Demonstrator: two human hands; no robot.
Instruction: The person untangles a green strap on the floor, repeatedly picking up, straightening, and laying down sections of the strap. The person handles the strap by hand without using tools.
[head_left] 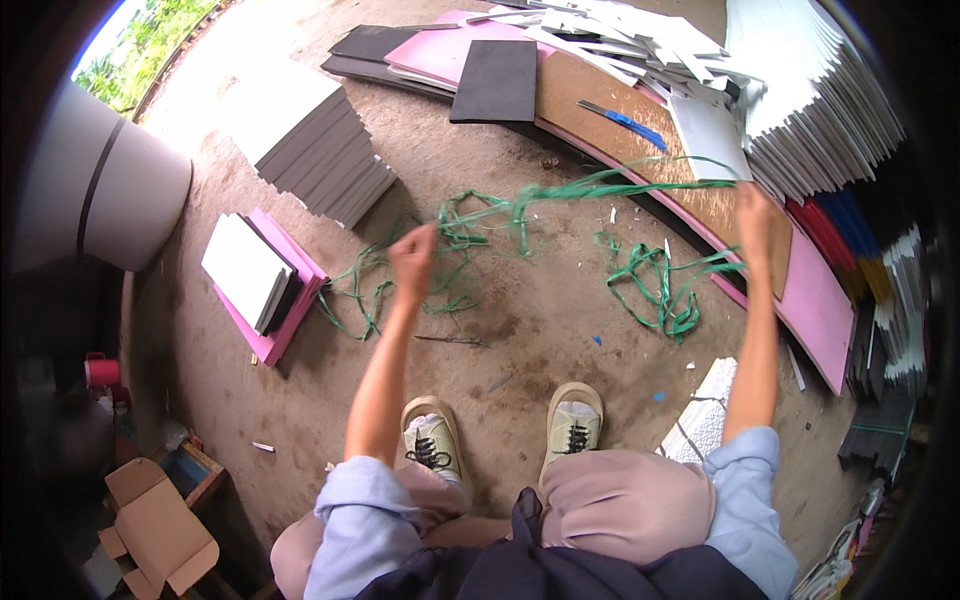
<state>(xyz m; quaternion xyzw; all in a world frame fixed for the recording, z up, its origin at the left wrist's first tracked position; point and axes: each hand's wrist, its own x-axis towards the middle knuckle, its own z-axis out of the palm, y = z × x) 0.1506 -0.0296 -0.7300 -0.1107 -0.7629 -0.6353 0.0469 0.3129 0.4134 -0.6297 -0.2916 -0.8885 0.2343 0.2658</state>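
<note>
The floor [520, 350] is stained concrete, and the head view I receive at a distance opens onto foliage [130, 68] at the upper left of the frame. The green twine [650, 187] spans the centre. I record the left hand [412, 262], left of centre, closed in a fist on one end of the span, and the right hand [757, 225], right of centre, closed round the other; the fingers are blurred, so I cannot tell exactly how the strands are pinched. The hands stand well apart at similar height, which I judge serves to draw the strands taut and off the ground. A loose green coil [683, 325] lies on the concrete below the right part of the span, conveniently within reach. Toward the upper right, a brown board [570, 90] lies on pink panels [820, 315], apparently as a cutting surface, since its face is scuffed and a blue knife [636, 126] rests on it. At the left, a small bundle [245, 265] of white, black and pink sheets sits near a taller grey-edged stack [320, 150], presumably grouped separately by size.
</note>
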